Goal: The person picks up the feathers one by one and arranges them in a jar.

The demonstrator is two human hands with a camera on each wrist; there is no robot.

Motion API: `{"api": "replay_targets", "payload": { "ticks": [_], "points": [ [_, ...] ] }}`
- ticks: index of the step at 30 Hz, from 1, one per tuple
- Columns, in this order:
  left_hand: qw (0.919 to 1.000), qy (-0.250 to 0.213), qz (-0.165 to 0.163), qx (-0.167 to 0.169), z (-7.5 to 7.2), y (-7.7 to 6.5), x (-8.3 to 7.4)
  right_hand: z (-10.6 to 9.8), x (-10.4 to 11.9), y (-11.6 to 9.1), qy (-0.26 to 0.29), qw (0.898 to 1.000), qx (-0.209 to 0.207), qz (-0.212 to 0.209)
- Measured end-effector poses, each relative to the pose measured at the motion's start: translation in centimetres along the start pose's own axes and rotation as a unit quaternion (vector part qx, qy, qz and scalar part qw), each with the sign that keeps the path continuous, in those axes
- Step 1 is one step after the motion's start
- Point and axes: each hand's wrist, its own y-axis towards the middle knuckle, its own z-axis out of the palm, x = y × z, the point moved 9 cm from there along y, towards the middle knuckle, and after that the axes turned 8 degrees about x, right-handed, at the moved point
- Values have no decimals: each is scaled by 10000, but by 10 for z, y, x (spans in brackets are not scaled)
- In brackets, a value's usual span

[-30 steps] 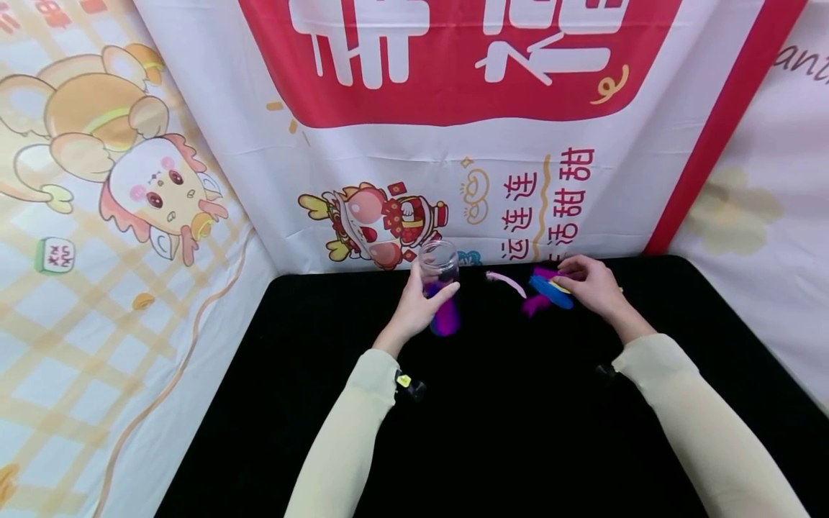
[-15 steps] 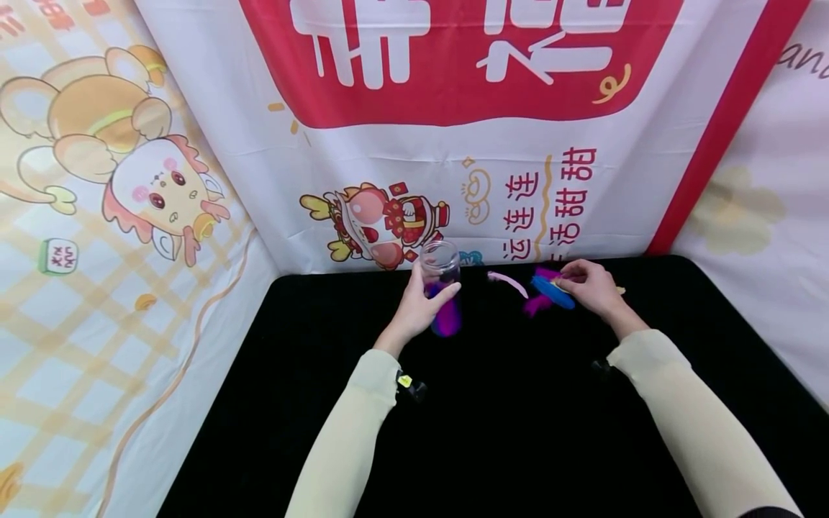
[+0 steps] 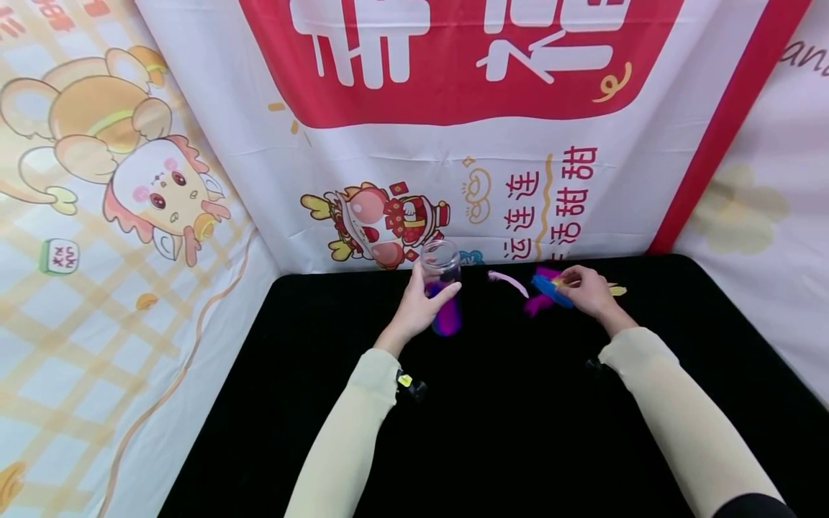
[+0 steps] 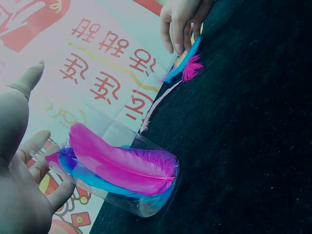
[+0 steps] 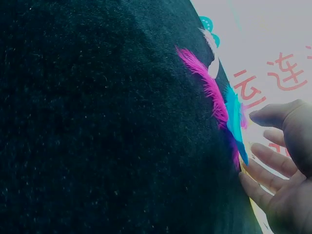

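Note:
My left hand [image 3: 414, 306] holds a clear glass jar [image 3: 442, 260] upright near the table's back edge. Inside it are feathers, among them a magenta feather [image 4: 124, 161] and a blue feather [image 4: 100, 179]. My right hand [image 3: 589, 291] is over a small pile of feathers on the right, its fingertips at a blue feather [image 5: 235, 117] and a yellow feather [image 3: 617, 291]. In the right wrist view the thumb and fingers are apart; any contact with the yellow feather is unclear. Magenta feathers [image 5: 204, 80] lie by the blue one.
A pale pink feather [image 3: 509, 281] lies between the jar and the pile. The black cloth-covered table [image 3: 505, 424] meets a printed white and red curtain [image 3: 388, 158] at its back edge. Another patterned curtain [image 3: 84, 288] hangs along the left side.
My right hand has shifted slightly left over the pile, so more of the yellow feather shows to its right. The left hand and jar stay almost where they were.

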Motion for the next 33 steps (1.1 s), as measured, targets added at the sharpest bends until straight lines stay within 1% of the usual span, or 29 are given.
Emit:
{"api": "replay_targets", "payload": {
  "ticks": [6,10,17,19,23,26,33],
  "points": [
    [10000,17,-21,-54,-1,-1,-2,4,-1,5,-183,9998,90,51],
    [10000,34,-37,-49,0,2,1,6,1,7,-300,9995,112,71],
    [9997,-149,44,-211,1,16,36,12,3,11,-719,9973,128,65],
    [9996,-116,39,-247,1,18,40,13,4,11,-804,9967,120,90],
    [9995,-67,62,-300,1,18,43,14,7,12,-878,9959,153,139],
    [9995,-65,112,-300,1,18,42,16,9,12,-927,9954,180,178],
    [9992,-189,198,-290,1,20,43,19,10,13,-894,9956,237,151]
  ]
}}
